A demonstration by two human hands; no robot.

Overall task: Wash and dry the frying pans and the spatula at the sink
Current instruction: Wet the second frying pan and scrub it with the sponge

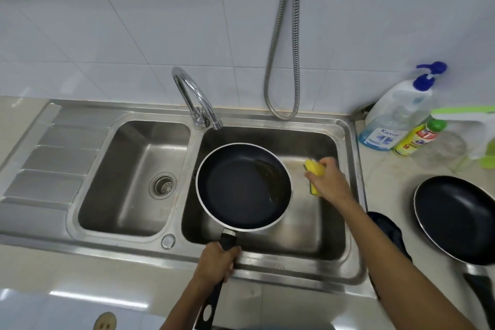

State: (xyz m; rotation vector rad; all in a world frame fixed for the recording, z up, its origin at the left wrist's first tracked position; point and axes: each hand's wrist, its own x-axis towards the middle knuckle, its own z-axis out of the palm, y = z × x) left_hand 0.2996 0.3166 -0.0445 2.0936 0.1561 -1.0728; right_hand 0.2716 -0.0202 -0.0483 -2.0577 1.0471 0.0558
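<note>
The black round non-stick frying pan [242, 186] is held level over the right steel sink basin [316, 238], presumably for draining, its handle clenched by the left hand [215, 262], while a yellow sponge [315, 178], grasped by the right hand [328, 182], waits at its three o'clock.

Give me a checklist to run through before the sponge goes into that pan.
1. Left hand grips the pan handle: ok.
2. Right hand holds the sponge: ok.
3. Pan over the right basin: ok.
4. Greasy residue in the pan located, right side: ok.
5. Soap on the sponge: cannot tell.
6. Water running from the tap: not ok, none visible.
</note>
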